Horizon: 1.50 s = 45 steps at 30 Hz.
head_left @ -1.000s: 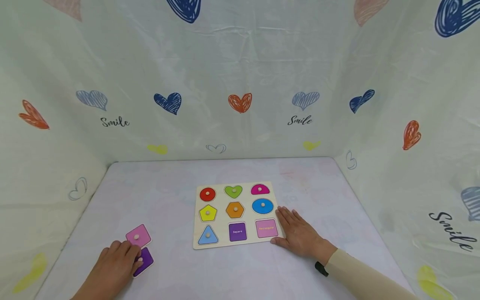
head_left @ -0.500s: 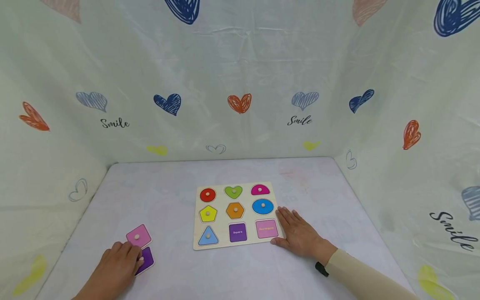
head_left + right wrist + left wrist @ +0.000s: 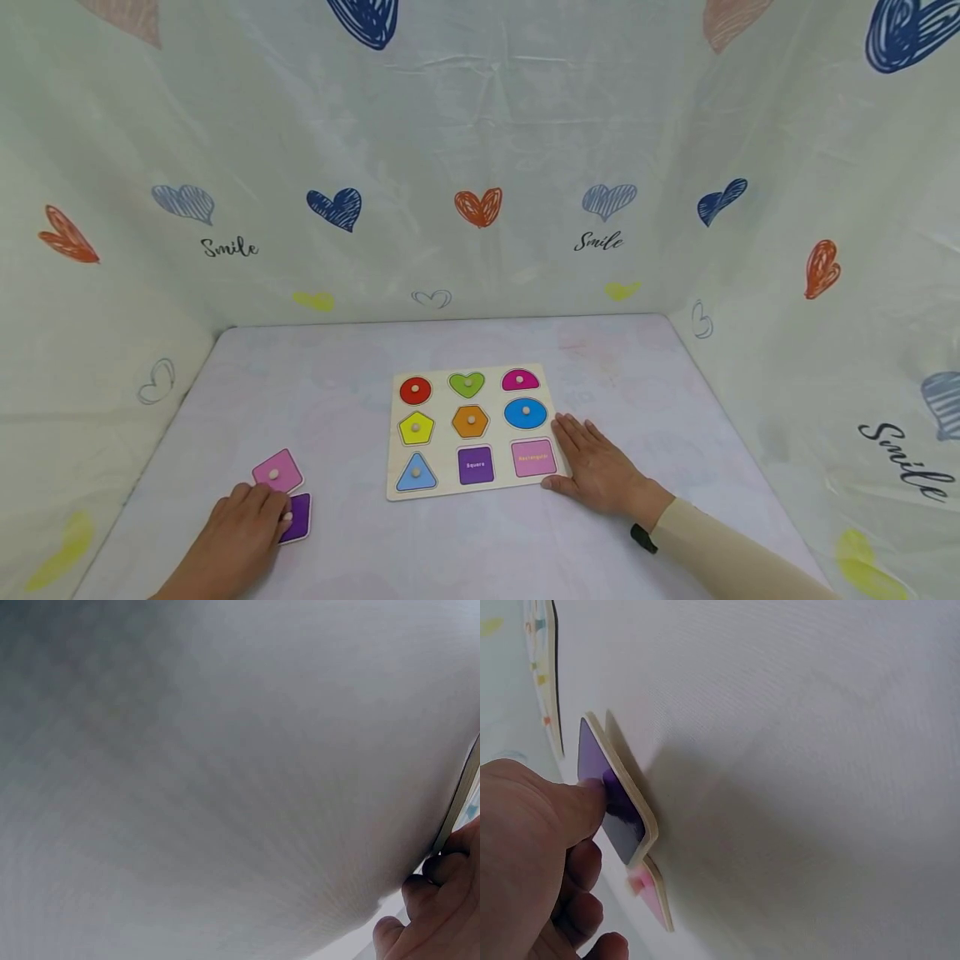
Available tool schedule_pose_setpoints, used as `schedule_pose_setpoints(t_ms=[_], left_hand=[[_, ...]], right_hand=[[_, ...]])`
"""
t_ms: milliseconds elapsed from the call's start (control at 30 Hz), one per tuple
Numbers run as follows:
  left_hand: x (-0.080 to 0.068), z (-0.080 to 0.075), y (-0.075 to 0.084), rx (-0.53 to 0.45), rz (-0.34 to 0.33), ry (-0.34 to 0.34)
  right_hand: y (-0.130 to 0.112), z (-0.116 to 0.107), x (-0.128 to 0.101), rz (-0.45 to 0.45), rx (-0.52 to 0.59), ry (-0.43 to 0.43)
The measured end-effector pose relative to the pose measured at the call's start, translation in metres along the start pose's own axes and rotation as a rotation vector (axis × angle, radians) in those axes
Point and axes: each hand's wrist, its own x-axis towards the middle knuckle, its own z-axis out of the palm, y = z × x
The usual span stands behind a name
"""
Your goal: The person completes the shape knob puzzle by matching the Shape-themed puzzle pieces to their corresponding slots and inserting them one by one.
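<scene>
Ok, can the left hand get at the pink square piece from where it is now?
Probably yes. The left hand grips the purple square piece, and the pink square piece lies right beside it on the table, uncovered.

A beige long sleeve [image 3: 720, 546] and black wristband [image 3: 642, 538] cover the right arm; the left is bare.

Head camera looks forward and down over the whole white desk [image 3: 450, 542]. Both wrist cameras sit close, grazing the desk surface; each shares the wooden shape-puzzle board [image 3: 391, 467] edge.
</scene>
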Motion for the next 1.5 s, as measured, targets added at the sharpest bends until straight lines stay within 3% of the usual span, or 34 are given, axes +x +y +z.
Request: schedule_pose_setpoints(t_ms=[300,500,667,800,933,1167,1500], left_hand=[[0.010,0.004,0.002,-0.020,0.065,0.134],[0.021,0.002,0.005,-0.022,0.087,0.140],[0.034,-0.001,0.013,-0.048,0.121,0.203],[0.047,-0.003,0.021,-0.059,0.153,0.216],[0.057,-0.007,0.028,-0.059,0.162,0.149],[0.079,-0.013,0.055,-0.006,0.014,-0.113],[0.117,-0.009,0.102,-0.038,0.062,-0.160]], right_hand=[[0.000,0.001,0.000,-0.003,-0.004,-0.001],[0.001,0.001,0.000,-0.002,-0.007,0.000],[0.000,0.001,0.000,0.011,-0.007,-0.006],[0.000,0.001,0.001,0.015,-0.004,-0.011],[0.000,0.001,0.001,0.016,0.001,-0.015],[0.001,0.000,0.001,0.017,0.008,-0.016],[0.001,0.001,0.001,0.006,0.008,-0.009]])
